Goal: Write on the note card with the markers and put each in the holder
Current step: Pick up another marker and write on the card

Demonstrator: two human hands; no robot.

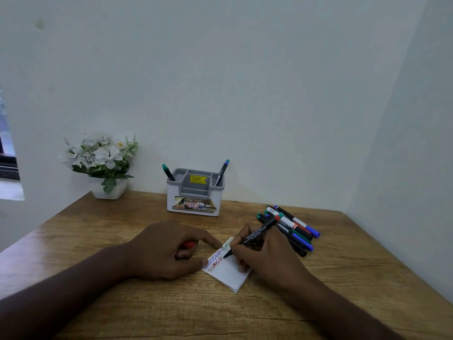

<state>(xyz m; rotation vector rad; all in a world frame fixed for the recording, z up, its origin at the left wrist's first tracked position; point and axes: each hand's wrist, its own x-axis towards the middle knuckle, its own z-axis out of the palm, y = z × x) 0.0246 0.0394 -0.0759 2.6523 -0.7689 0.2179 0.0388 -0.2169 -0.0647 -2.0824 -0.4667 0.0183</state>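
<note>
A: Note card first — where?

B: Flat on the wooden desk, near the front middle, turned at an angle. Blue and green loops along its top edge, red scribble started under them at the left end. Rest of the card blank.

A: Hands?

B: Right hand grips a black-barrelled marker in a writing pinch, tip down on the card just beside the red scribble. Heel of the hand rests on the card's right side. Left hand sits at the card's left edge, thumb tip and a fingertip touching the card to pin it, other fingers curled round a small red thing — the cap, I judge.

A: Step?

B: Writing, mid-line, with the red marker I think. Not the putting-away part yet.

A: Holder?

B: Grey and white holder at the back against the wall, well apart from the card. Two markers standing in it already, one in the left end, one in the right end. Which compartment exactly, can't tell.

A: What's left?

B: A pile of capped markers lies on the desk just right of the writing hand. So plenty still to go.

A: Next move needs?

B: Finish the line, lift the tip, bring cap to tip and press it on, then reach back and drop the marker upright into a free slot. Card loses its pin once the left hand lifts.

A: Anything else?

B: White flowers in a pot, back left.
</note>
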